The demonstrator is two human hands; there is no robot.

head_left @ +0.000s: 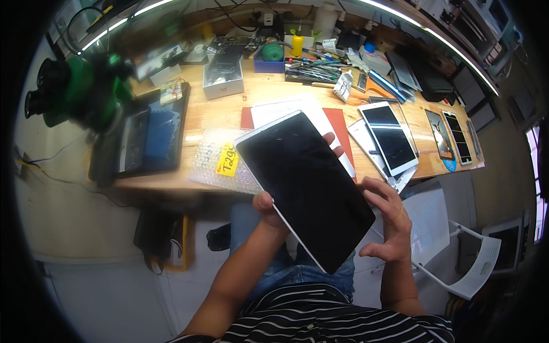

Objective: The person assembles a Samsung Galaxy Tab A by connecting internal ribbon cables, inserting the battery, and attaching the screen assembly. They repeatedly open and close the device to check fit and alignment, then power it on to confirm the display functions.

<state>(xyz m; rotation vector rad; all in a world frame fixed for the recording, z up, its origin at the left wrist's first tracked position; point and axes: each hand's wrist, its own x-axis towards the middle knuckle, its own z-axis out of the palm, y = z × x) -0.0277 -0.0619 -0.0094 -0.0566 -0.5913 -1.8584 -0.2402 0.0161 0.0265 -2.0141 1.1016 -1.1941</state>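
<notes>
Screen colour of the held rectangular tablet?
Black, on the pale-edged rectangular tablet; seen in head view.

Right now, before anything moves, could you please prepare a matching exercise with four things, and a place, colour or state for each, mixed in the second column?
Column one
1. Black-fronted tablet
2. Yellow label
3. Chair
4. Right hand

Column two
A. open, thumb apart from the fingers
B. held in the left hand
C. white and perforated
D. on the bubble wrap

Pairs: 1-B, 2-D, 3-C, 4-A
</notes>
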